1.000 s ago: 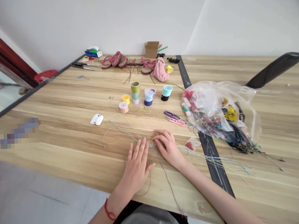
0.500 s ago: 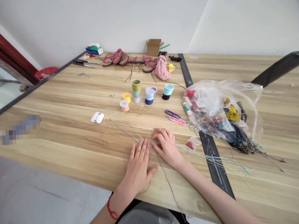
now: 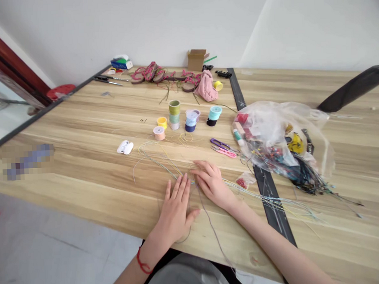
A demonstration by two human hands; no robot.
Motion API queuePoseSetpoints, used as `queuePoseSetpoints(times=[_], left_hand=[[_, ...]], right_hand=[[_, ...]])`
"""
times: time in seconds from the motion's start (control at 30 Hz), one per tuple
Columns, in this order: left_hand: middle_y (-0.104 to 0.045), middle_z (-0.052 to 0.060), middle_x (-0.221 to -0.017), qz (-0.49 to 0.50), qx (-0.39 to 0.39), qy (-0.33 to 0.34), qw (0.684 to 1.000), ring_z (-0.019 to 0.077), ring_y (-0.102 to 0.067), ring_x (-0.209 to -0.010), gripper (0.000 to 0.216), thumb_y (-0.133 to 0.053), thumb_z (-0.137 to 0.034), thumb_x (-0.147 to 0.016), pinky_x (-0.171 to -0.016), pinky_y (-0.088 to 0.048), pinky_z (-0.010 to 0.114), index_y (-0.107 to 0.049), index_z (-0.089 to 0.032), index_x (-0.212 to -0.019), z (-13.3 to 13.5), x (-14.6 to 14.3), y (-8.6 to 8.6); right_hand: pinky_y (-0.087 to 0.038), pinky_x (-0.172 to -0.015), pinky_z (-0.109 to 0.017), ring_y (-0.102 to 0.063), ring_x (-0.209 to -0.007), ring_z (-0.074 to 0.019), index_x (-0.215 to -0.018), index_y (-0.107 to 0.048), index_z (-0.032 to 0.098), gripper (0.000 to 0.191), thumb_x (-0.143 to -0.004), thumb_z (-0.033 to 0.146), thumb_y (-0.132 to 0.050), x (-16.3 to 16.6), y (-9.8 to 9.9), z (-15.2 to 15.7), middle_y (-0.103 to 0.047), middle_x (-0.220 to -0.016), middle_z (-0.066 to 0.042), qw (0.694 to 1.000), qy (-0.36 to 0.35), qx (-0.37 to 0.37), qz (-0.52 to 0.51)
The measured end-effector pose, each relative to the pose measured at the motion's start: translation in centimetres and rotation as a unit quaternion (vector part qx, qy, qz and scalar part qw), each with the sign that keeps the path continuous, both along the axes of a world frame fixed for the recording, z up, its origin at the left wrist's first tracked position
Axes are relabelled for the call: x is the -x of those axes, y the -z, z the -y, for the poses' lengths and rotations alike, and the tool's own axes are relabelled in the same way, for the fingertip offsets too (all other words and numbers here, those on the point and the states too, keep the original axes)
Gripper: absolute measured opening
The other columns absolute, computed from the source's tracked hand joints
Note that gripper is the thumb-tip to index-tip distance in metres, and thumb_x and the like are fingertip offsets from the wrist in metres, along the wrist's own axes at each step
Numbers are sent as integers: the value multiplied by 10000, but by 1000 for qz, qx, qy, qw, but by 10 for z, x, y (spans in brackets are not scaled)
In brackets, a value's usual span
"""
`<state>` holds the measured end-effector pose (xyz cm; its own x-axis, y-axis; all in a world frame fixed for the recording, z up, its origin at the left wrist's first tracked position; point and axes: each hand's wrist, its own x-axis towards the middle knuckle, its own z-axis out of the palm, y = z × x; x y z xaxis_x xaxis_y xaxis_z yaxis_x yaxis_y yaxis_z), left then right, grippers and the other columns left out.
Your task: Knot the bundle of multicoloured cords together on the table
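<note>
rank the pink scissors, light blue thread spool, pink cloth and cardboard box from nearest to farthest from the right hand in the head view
From the right hand, nearest first:
1. pink scissors: just ahead, slightly right
2. light blue thread spool: farther ahead, atop a black spool
3. pink cloth: near the table's far edge
4. cardboard box: farthest, against the wall

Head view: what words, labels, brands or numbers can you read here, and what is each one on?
"41": marked in dark ink on the wooden tabletop.
Pixelated patch on the tabletop: blurred, unreadable.
Packets in the clear plastic bag: too small to read.
Blue and green box: too small to read.
</note>
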<state>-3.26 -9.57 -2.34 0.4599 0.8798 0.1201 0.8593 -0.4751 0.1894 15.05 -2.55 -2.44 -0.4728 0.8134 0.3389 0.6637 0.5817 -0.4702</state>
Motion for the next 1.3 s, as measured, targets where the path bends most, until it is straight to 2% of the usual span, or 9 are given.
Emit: queuePoseSetpoints(times=[0.1,0.23,0.37,0.57,0.73,0.93,1.07,1.2,1.3], left_hand=[[-183,143,-1631,7,-9,-2,1000,290,-157,-1517,696,-379,-454,-1014,-1204,-189,530,-163,-82,-1561,-2,-1,-2],[-225,134,-1619,-12,5,14,1000,286,-221,-1500,651,-343,-465,-1024,-1209,-196,521,-262,-69,-1535,-4,-3,-1],[-251,129,-1611,-22,-3,-14,1000,296,-269,-1482,663,-329,-492,-1022,-1201,-225,526,-303,-55,-1520,3,-11,2],[-302,158,-1587,-23,-35,-90,995,322,-332,-1449,662,-326,-501,-1016,-1170,-272,563,-363,-40,-1491,19,-33,7],[-373,185,-1551,-9,-44,-130,990,331,-379,-1416,594,-357,-445,-1017,-1143,-306,584,-421,-49,-1455,24,-47,8],[-574,175,-1365,73,-41,-138,987,308,-526,-1234,410,-410,-264,-1000,-1071,-393,541,-508,-105,-1365,9,-37,-5],[-622,124,-1213,122,-13,-157,980,268,-562,-1114,277,-451,-195,-977,-987,-451,470,-593,-154,-1212,-9,-27,-15],[-645,84,-1156,120,-15,-147,982,251,-575,-1060,196,-494,-192,-973,-971,-446,455,-636,-183,-1106,-17,-24,-18],[-664,72,-1159,90,-33,-133,986,247,-584,-1039,215,-486,-174,-976,-1008,-415,487,-649,-186,-1115,-14,-25,-17]], right_hand=[[-380,-1091,-491,-457,-1355,-237,-1307,-602,219,445,-944,97,-374,-7,3,-6,-593,-1391,-101,997,-71,-9,33],[-327,-1135,-525,-408,-1415,-225,-1397,-536,206,578,-892,11,-331,-12,6,-9,-571,-1429,-82,992,-97,1,85],[-290,-1161,-543,-336,-1458,-239,-1461,-456,176,561,-928,56,-329,-15,2,-5,-491,-1498,-81,986,-108,10,123],[-218,-1197,-545,-211,-1505,-255,-1521,-340,121,585,-936,137,-332,-19,-3,0,-361,-1577,-90,979,-136,10,154],[-183,-1209,-552,-156,-1518,-255,-1536,-301,110,607,-931,157,-325,-20,-2,1,-303,-1603,-80,977,-139,21,159],[-201,-1208,-553,-172,-1516,-232,-1561,-250,185,656,-913,127,-336,-21,1,0,-317,-1601,-60,981,-143,41,120],[-217,-1209,-537,-176,-1515,-200,-1581,-154,201,714,-898,82,-327,-22,5,0,-329,-1598,-58,986,-140,39,82],[-222,-1204,-541,-201,-1510,-212,-1531,-321,184,633,-907,82,-334,-22,6,0,-336,-1596,-79,987,-135,31,83],[-239,-1197,-543,-217,-1503,-241,-1468,-441,166,561,-917,101,-357,-22,4,0,-367,-1580,-91,986,-131,23,99]])
